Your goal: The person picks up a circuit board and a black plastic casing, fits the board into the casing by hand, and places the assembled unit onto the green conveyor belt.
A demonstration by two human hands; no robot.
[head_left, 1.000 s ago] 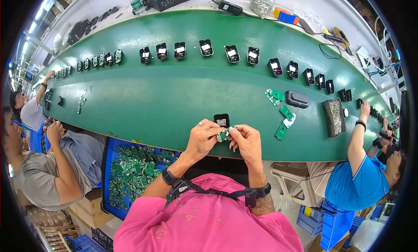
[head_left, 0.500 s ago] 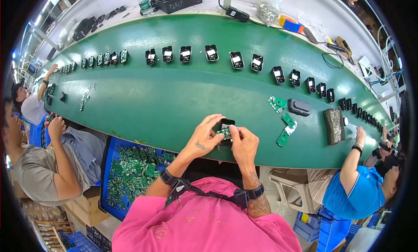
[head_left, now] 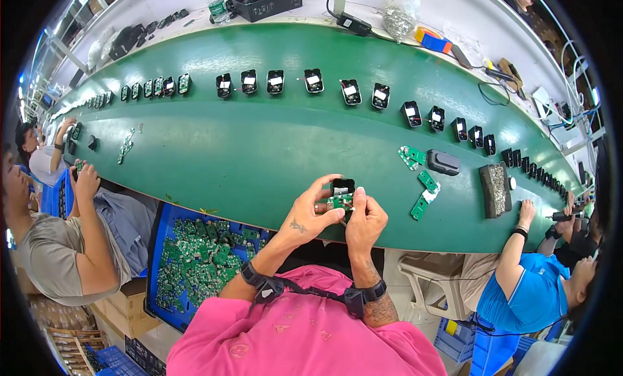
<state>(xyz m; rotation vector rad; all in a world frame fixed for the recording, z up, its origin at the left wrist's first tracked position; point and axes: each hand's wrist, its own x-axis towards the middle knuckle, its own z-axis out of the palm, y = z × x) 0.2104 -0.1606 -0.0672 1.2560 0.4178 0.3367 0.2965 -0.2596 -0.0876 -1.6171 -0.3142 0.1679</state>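
Close in front of me, over the table's near edge, I hold a small black plastic housing (head_left: 343,183) between both hands. A green circuit board (head_left: 340,202) with pale components lies over the housing's lower part. My left hand (head_left: 310,213) grips the housing from the left, its thumb resting on the board's lower edge. From the right, my right hand (head_left: 367,225) is closed round the housing, with its thumb upright beside the board's right edge. The fingers under the housing are hidden, as is whether the board is seated inside.
A long row of black housings (head_left: 275,82) runs along the green table (head_left: 214,142). Loose circuit boards (head_left: 426,180), a dark closed case (head_left: 443,162) and a foam block (head_left: 495,191) lie to the right. A blue bin (head_left: 153,272) of boards stands lower left. People sit on both sides.
The board shows more fully over the housing now, as my hands have tilted it into view. My right thumb has shifted toward the board's right edge. The co-worker's hand at right has moved nearer.
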